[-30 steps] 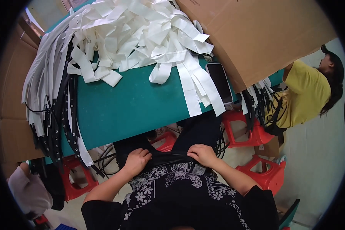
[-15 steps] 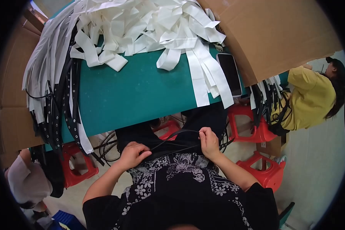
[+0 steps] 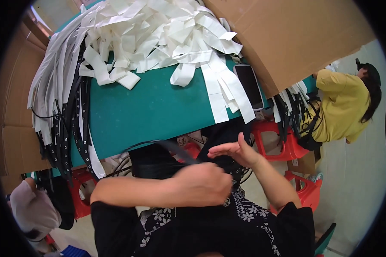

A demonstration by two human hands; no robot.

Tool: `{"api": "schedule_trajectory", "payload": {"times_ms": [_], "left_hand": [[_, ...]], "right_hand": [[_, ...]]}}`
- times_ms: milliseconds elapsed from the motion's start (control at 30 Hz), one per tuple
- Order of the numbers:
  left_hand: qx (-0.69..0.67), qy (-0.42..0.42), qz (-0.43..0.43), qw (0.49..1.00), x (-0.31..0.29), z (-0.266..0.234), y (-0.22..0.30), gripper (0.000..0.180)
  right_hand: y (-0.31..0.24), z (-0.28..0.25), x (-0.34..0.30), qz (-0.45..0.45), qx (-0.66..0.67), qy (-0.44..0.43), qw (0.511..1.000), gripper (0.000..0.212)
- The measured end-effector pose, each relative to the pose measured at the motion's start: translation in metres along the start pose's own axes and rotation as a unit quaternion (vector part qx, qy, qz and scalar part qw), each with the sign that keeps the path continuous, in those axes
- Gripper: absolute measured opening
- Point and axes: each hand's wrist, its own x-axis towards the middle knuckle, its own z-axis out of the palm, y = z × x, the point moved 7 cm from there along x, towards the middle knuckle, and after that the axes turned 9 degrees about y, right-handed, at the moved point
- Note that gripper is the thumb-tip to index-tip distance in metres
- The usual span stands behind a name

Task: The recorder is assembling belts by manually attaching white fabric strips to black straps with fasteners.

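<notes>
My left hand (image 3: 203, 183) has crossed in front of my body as a closed fist, slightly smeared by motion. From it a thin black strap (image 3: 176, 148), blurred, runs up and left past the table's front edge; the part inside the fist is hidden. Just above and to the right is my right hand (image 3: 238, 150), its fingers stretched out and thumb raised, with nothing visible in it. Both hands are over my lap, below the green table (image 3: 150, 111).
White fabric strips (image 3: 146, 38) lie heaped on the table. Black eyeleted straps (image 3: 64, 141) and pale strips hang at left. A phone (image 3: 249, 88) lies beside a large cardboard box (image 3: 287, 38). Red stools (image 3: 274, 137) stand below; a person in yellow (image 3: 341, 103) sits at right.
My left hand has swung right across my body with the black strap trailing. My right hand has let go of the strap and opened. The view has shifted slightly.
</notes>
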Motion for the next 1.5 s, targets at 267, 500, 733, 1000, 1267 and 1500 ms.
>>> {"api": "schedule_trajectory", "payload": {"times_ms": [267, 500, 733, 1000, 1267, 1500], "left_hand": [[-0.262, 0.013, 0.172, 0.950, 0.070, 0.136, 0.071, 0.006], [-0.263, 0.185, 0.033, 0.946, 0.064, 0.112, -0.044, 0.035], [0.060, 0.034, -0.086, 0.994, 0.057, 0.160, -0.147, 0.022], [-0.733, -0.156, -0.276, 0.602, 0.057, 0.118, 0.013, 0.025], [-0.479, 0.364, -0.472, 0.644, -0.001, 0.034, -0.127, 0.018], [-0.218, 0.437, -0.417, 0.766, -0.069, -0.032, -0.164, 0.011]], "right_hand": [[-0.114, -0.023, -0.029, 0.010, 0.124, 0.226, 0.966, 0.043], [-0.137, -0.115, -0.116, -0.194, 0.080, 0.427, 0.879, 0.032], [-0.092, -0.111, -0.095, -0.203, 0.183, 0.453, 0.849, 0.027], [-0.072, -0.081, -0.078, -0.223, -0.131, 0.345, 0.902, 0.045], [-0.008, -0.021, -0.009, -0.078, -0.081, 0.241, 0.964, 0.034], [-0.131, -0.012, -0.016, -0.310, -0.166, 0.331, 0.876, 0.036]]}}
